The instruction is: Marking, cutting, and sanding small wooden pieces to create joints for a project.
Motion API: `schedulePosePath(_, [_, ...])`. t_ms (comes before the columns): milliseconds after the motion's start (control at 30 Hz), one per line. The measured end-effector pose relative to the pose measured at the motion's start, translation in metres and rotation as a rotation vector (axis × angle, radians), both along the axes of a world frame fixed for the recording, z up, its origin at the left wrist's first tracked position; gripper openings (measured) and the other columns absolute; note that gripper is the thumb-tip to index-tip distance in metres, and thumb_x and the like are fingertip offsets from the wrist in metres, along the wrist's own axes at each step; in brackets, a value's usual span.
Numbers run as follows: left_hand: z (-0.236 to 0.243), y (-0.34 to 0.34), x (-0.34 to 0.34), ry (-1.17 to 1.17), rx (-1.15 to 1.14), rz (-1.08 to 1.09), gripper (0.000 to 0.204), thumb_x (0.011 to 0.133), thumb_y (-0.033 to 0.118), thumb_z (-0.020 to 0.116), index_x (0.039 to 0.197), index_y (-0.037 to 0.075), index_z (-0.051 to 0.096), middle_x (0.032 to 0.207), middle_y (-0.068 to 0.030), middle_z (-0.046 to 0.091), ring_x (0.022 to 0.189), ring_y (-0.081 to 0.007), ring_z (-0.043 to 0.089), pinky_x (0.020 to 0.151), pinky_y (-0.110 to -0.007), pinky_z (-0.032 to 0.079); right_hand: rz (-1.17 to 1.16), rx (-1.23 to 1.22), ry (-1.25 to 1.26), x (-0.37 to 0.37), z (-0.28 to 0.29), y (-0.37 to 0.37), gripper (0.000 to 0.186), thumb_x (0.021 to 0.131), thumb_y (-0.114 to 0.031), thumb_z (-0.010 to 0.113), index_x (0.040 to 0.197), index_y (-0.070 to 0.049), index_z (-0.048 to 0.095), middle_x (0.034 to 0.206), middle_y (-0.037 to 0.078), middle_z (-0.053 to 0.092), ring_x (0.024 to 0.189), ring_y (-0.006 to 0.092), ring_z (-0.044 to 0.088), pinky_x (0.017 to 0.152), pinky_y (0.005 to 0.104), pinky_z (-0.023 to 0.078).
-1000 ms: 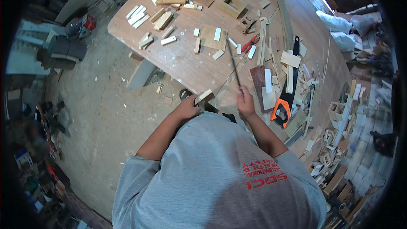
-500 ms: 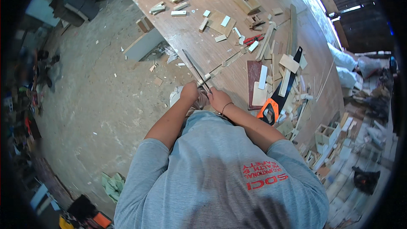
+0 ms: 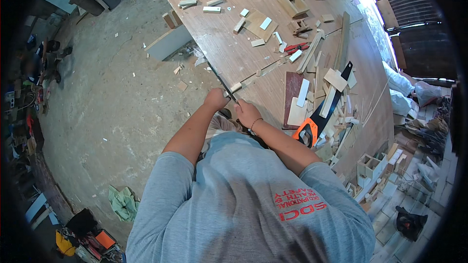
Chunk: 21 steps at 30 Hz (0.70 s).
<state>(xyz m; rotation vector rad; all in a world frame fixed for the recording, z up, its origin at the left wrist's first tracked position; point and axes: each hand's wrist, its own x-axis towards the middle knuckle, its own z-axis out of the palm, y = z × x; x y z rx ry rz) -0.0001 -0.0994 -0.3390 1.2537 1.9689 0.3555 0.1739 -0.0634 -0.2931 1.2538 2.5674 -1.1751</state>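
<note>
My right hand (image 3: 247, 112) is closed around the near end of a long, thin, dark tool (image 3: 219, 77), seen nearly edge-on; it looks like a saw. The tool slants away to the far left across the table's edge. My left hand (image 3: 216, 99) is closed at that edge, by a small pale strip of wood (image 3: 236, 87) that crosses the blade. The left fingers seem to grip the strip's near end, though they partly hide it. Both hands are close together, just in front of my body.
The wooden table (image 3: 214, 34) bears scattered offcuts, a wooden box (image 3: 294, 6), red-handled pliers (image 3: 296, 47) and a dark red board (image 3: 292, 87). An orange-handled handsaw (image 3: 308, 130) lies to my right among scraps. A grey panel (image 3: 169, 43) stands beside the table's left edge.
The dark tool has turned more edge-on and its far end sits slightly lower. My left hand has shifted a little left. The whole view has moved slightly.
</note>
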Motion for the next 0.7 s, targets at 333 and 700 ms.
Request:
schedulePosePath(333, [-0.004,0.014,-0.002,0.064,-0.279,-0.028,0.037,0.075,0.032,0.066,0.091,-0.001,0.070,0.097,-0.0249,0.066,0.091,-0.0367,0.065,0.081,-0.041,0.052,0.113,0.088,-0.072,0.013,0.020,0.000,0.023,0.091,-0.023,0.047,0.106,-0.005,0.049,0.075,0.022,0.064,0.070,0.0400,0.064,0.063,0.0512,0.050])
schedulePosePath(700, [-0.007,0.013,-0.003,0.080,-0.254,-0.112,0.040,0.073,0.035,0.069,0.089,-0.002,0.070,0.095,-0.0245,0.066,0.090,-0.0360,0.065,0.080,-0.041,0.052,0.116,0.081,-0.332,-0.023,0.036,-0.003,0.021,0.090,-0.014,0.043,0.100,0.002,0.051,0.083,0.024,0.066,0.078,0.0378,0.067,0.069,0.0473,0.053])
